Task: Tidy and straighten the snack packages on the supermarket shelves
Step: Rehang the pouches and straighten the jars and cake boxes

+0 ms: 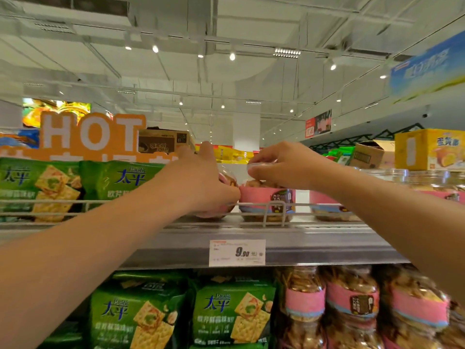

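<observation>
On the top shelf (251, 233), behind a wire rail, stand clear snack jars with pink labels. My right hand (281, 165) grips the lid and upper part of the upright middle jar (266, 200). My left hand (198, 182) lies over a tilted jar (226, 177) just to the left of it, fingers wrapped round its side; most of that jar is hidden by the hand. Another jar (329, 205) stands to the right, behind my right forearm. Green cracker bags (113, 180) fill the shelf's left part.
A price tag (237, 252) reading 9.90 hangs on the shelf edge. Below are more green cracker bags (231, 311) and pink-labelled jars (352, 301). An orange HOT sign (90, 133) and cardboard boxes (370, 153) rise behind the top shelf.
</observation>
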Available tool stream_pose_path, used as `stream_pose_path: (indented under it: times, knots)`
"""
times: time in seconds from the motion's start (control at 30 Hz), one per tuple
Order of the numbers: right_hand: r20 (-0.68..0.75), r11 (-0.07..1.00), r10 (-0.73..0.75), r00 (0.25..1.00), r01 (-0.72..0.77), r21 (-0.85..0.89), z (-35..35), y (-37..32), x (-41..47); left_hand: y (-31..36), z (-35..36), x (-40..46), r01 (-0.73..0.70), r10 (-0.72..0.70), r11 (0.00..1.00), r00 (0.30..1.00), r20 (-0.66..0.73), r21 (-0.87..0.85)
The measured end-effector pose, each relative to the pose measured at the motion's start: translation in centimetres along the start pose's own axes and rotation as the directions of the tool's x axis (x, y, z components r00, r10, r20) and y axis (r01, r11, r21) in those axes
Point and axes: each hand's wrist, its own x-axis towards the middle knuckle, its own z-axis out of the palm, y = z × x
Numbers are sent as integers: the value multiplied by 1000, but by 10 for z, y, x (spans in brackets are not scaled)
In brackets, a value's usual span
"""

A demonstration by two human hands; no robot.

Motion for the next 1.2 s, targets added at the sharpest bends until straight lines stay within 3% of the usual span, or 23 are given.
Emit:
stream_pose_path:
  times: [0.17,0.37,0.6,0.9,1.03,1.2]
  knots:
    - [72,999,22,997,-24,33,-6,7,3,-4,-24,21,-4,-2,966,1000,-22,-257]
    - [200,975,3,980,-47,217,-11,16,5,-7,-25,49,84,-40,934,990,133,-348]
    - [166,988,-2,986,-24,150,-7,20,5,-11,-17,54,15,44,960,978,204,-278]
    - [169,976,32,985,-67,207,-7,21,4,-12,-32,49,-108,170,965,951,257,-238]
    - [132,984,54,990,-75,163,-4,19,1,-16,-27,47,-186,212,969,964,161,-162]
    - [49,984,63,997,-70,165,-5,15,-6,-19,-20,47,-205,244,929,965,95,-307]
